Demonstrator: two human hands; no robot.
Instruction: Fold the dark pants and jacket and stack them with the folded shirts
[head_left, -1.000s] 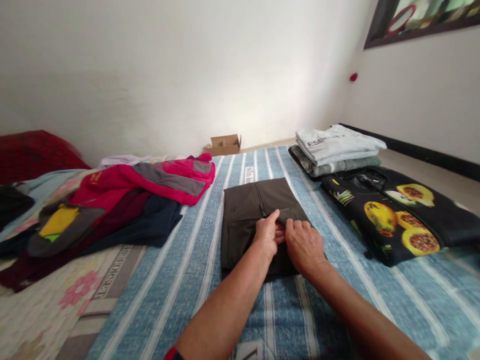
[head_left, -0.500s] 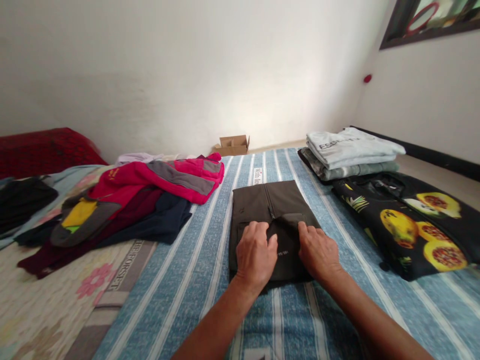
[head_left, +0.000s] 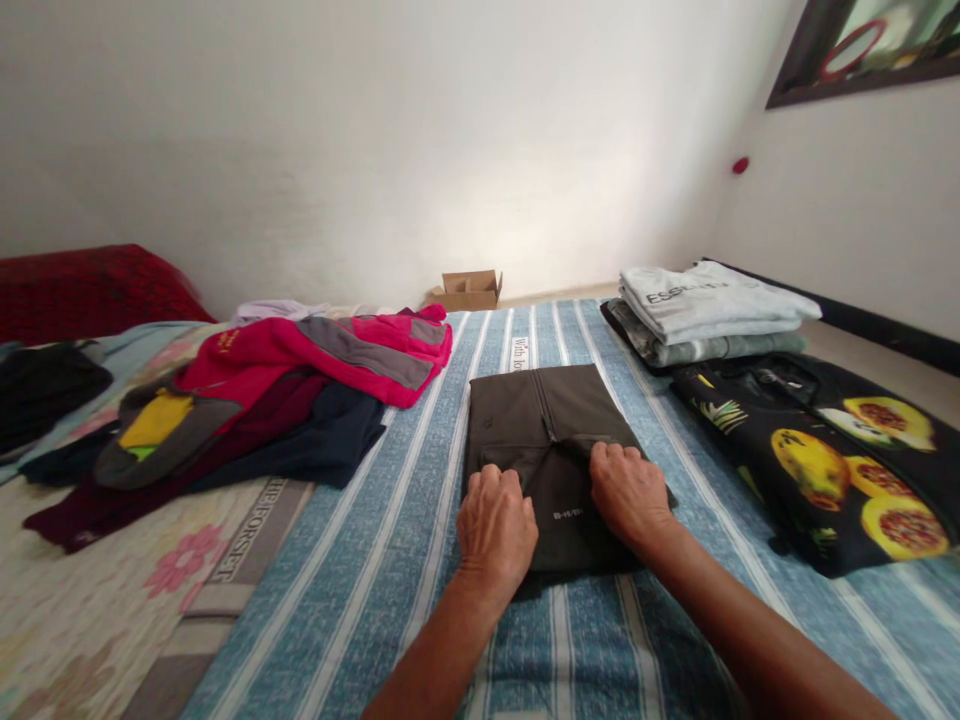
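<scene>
A dark olive-grey zip jacket (head_left: 517, 400), folded into a flat rectangle, lies in front of me with its collar end nearest. Its zip runs down the middle, and small pale print shows inside the opened neck. My left hand (head_left: 496, 525) has its fingers curled over the left side of the collar. Across from it, my right hand (head_left: 628, 495) grips the right collar flap, with fabric bunched between its fingers and the zip. The fingertips of both hands are partly hidden.
The jacket rests on a blue striped bedsheet (head_left: 360, 590). At right lie a folded black fruit-print garment (head_left: 750, 430) and a stack topped by a white shirt (head_left: 712, 300). A loose heap with a pink-and-grey jacket (head_left: 262, 350) is at left. A cardboard box (head_left: 466, 292) stands by the wall.
My left hand has shifted left and slightly toward me along the collar, its thumb drawn in. My right hand keeps hold with little movement. More of the inner print shows.
</scene>
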